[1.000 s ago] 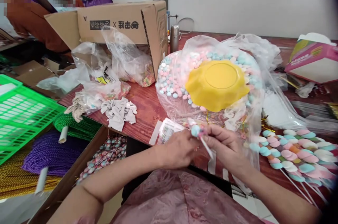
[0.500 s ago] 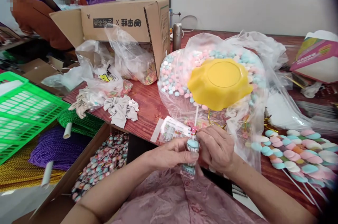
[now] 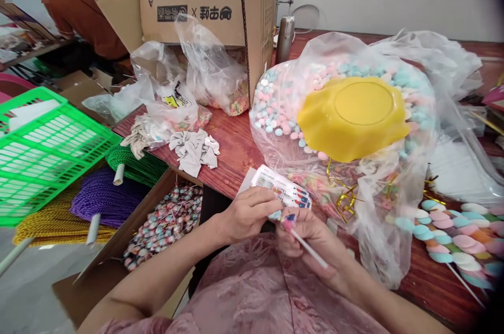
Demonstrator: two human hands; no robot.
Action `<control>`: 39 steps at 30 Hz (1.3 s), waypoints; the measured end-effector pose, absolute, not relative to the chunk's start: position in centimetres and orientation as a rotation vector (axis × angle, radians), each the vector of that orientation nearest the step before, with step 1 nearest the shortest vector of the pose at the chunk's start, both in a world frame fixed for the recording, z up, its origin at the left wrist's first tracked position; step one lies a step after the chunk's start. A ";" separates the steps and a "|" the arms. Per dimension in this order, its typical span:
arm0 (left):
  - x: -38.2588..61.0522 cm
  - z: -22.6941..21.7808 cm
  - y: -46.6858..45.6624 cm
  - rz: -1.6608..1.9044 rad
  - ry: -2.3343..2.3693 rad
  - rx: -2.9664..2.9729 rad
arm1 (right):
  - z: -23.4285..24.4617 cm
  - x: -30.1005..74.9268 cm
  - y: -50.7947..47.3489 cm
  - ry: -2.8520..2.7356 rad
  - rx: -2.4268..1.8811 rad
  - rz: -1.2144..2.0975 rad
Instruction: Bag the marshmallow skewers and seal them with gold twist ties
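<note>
My right hand point(image 3: 305, 234) is closed around a wrapped marshmallow lollipop point(image 3: 289, 221), whose white stick points down and to the right. A pink and blue part of it shows between my hands, and the rest is hidden by fingers. My left hand point(image 3: 250, 213) has its fingers pinched together at the lollipop's other end, where a light blue bit shows. Just behind both hands lies a stack of printed clear wrappers point(image 3: 281, 186) on the table's front edge.
A yellow wavy bowl point(image 3: 354, 118), upside down, rests on a plastic bag of pastel candies point(image 3: 271, 111). Twisted marshmallow sticks point(image 3: 457, 234) lie at right. On the left are a cardboard box point(image 3: 197, 13), crumpled gloves point(image 3: 192, 150), a green basket point(image 3: 59, 150) and a carton of finished lollipops point(image 3: 165, 226).
The lollipop has turned over: its stick pointed up and now slants down to the right. My left hand has shifted from its side to its end. The view has swung slightly left.
</note>
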State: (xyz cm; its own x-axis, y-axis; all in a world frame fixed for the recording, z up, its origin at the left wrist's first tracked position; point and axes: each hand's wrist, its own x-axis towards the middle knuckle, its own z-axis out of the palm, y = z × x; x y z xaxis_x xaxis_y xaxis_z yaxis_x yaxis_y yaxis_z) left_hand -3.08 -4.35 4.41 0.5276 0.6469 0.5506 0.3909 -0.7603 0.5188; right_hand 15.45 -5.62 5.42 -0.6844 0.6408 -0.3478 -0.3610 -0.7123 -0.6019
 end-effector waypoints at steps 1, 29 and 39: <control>-3.7 4.4 -4.7 1.091 0.861 2.452 | 5.3 14.7 -6.0 -0.609 -0.689 2.436; -0.5 2.2 -0.2 0.014 1.180 2.882 | 6.1 38.8 -13.7 -1.348 -1.815 -0.765; 1.7 3.9 -0.4 -0.270 1.104 3.036 | 9.2 49.9 -13.0 -2.088 -1.745 -0.966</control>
State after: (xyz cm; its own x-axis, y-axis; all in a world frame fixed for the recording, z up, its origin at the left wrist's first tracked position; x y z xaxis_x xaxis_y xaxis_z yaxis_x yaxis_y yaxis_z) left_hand 1.66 -0.41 3.88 0.7548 0.6446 -0.1215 0.6280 -0.7636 -0.1499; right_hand 49.89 -12.99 9.20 -0.2493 0.7757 0.5797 0.9441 0.0613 0.3240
